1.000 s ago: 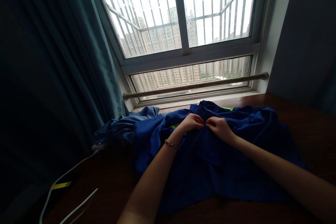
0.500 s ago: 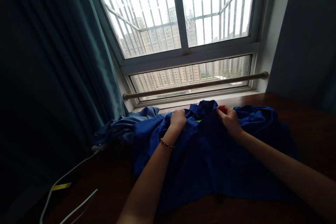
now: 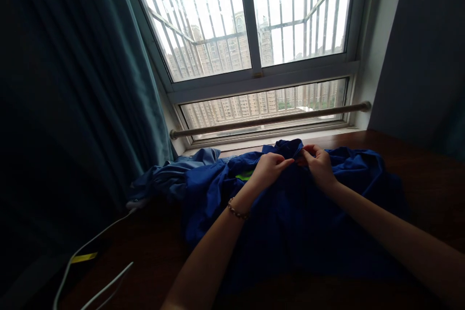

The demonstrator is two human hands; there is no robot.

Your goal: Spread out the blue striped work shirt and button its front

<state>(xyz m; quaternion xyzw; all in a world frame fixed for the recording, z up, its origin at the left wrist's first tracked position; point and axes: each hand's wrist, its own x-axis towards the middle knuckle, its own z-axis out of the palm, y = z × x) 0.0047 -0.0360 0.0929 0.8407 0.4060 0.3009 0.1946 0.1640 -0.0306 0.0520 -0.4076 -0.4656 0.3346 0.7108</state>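
Observation:
A dark blue garment point(image 3: 290, 223) with bright green patches lies spread over the brown wooden surface below the window. My left hand point(image 3: 271, 167), a beaded bracelet on its wrist, pinches the garment's upper edge near the middle. Just to its right, my right hand point(image 3: 317, 164) holds the same edge between thumb and fingers. The two sets of fingertips almost meet, and a bunched fold of the cloth rises behind them. The exact grip of the fingertips is partly hidden by the cloth and the dim light.
Lighter blue cloth point(image 3: 167, 177) lies crumpled at the garment's left. A white cable point(image 3: 89, 240) runs down the left side, near a yellow strip point(image 3: 84, 257). A metal rail point(image 3: 269, 120) crosses the barred window, and a teal curtain point(image 3: 134, 82) hangs at left.
My left hand has moved right along the garment's upper edge to beside my right hand, uncovering a green patch. My right hand has stayed nearly in place.

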